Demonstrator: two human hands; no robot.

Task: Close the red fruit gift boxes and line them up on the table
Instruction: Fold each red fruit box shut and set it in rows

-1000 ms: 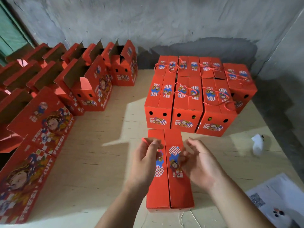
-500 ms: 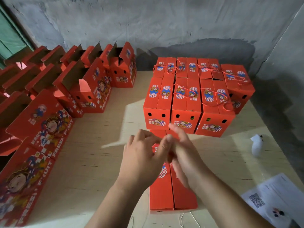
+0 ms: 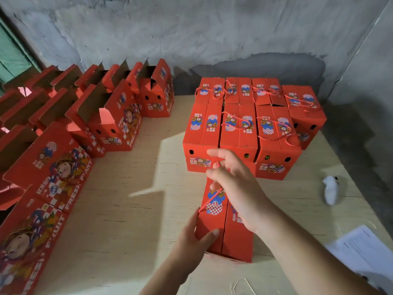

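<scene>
A closed red gift box stands on the table in front of me, its two top flaps meeting along the middle. My left hand holds its near left corner, thumb on top. My right hand is above the box's far end and pinches the red cord handle, which runs taut down to the left flap. Just beyond, several closed red boxes stand packed in rows against the wall.
Open red boxes with raised flaps stand in rows at the left. More lie tilted at the near left. A white crumpled object and white papers lie on the table at the right.
My hands have come apart from over the box top. The left dropped to the near left corner; the right moved up and away, drawing the cord taut.
</scene>
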